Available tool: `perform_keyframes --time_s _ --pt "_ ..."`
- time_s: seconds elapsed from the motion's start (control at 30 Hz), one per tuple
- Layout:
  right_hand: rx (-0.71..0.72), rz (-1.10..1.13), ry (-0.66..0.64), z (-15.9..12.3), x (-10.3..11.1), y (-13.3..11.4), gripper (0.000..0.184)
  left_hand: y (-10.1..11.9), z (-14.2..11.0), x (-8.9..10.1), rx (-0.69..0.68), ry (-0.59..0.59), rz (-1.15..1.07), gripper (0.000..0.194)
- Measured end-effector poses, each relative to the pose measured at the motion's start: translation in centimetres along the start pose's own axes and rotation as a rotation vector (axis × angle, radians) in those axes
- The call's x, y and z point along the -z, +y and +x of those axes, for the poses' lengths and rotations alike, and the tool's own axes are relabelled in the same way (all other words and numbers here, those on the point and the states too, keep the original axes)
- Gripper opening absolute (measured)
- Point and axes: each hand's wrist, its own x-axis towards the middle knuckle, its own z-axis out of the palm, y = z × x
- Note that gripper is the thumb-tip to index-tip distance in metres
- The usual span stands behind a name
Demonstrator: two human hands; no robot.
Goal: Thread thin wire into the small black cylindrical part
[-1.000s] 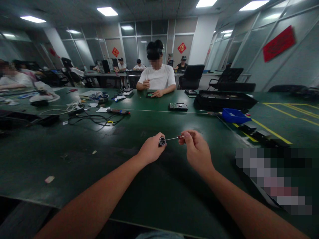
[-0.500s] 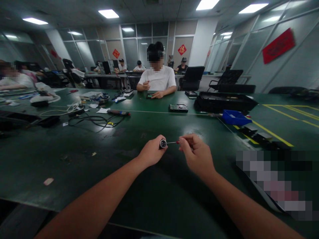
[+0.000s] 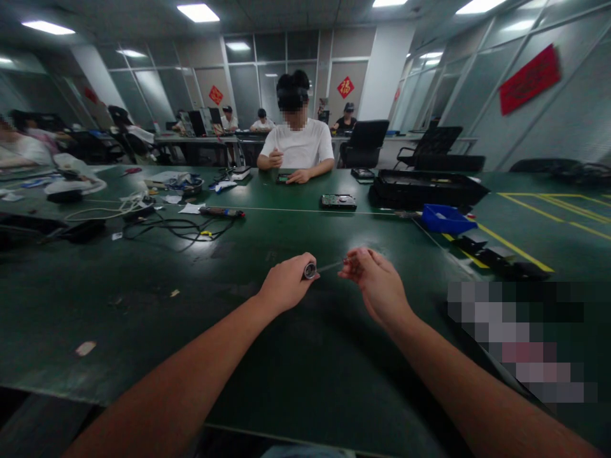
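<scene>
My left hand (image 3: 285, 284) is wrapped round a small dark cylindrical part (image 3: 310, 271), whose round, silver-rimmed end faces me. My right hand (image 3: 382, 283) pinches a screwdriver by its handle, which the fingers now mostly cover. The thin metal screwdriver shaft (image 3: 330, 266) runs left from those fingers to the rim of the cylinder. Whether its tip is inside the cylinder or only at the rim, I cannot tell. Both hands are held over the near middle of the green table (image 3: 296, 375).
A hard drive (image 3: 338, 201) lies ahead, with a black housing (image 3: 424, 189) and a blue bin (image 3: 447, 219) to the right. Black cables (image 3: 184, 230) and a pen-shaped tool (image 3: 222, 212) lie to the left. Across the table sits a person in a white shirt (image 3: 298, 145).
My right-hand fingers have shifted round the screwdriver handle; its red part showed before and is now mostly covered. My left hand keeps its grip on the cylinder. The view has tilted slightly.
</scene>
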Motion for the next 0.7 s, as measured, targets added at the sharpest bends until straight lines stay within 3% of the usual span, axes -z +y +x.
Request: perform_keyframes --time_s 0.07,0.17,0.37,0.7 --pt "-0.014 -0.006 0.034 0.4 0.3 0.4 0.027 -0.1 0.0 0.0 0.027 -0.025 0.011 0.013" --pt "0.09 -0.098 0.065 0.4 0.5 0.5 0.025 -0.3 0.1 -0.2 0.054 -0.037 -0.015 0.013" --pt "0.269 -0.395 0.001 -0.9 0.1 -0.1 0.026 -0.1 -0.1 -0.3 0.067 -0.044 -0.091 0.015" --pt "0.351 -0.797 0.002 -2.0 -0.4 -1.8 0.03 -0.2 -0.2 -0.4 0.069 -0.045 -0.143 0.015"
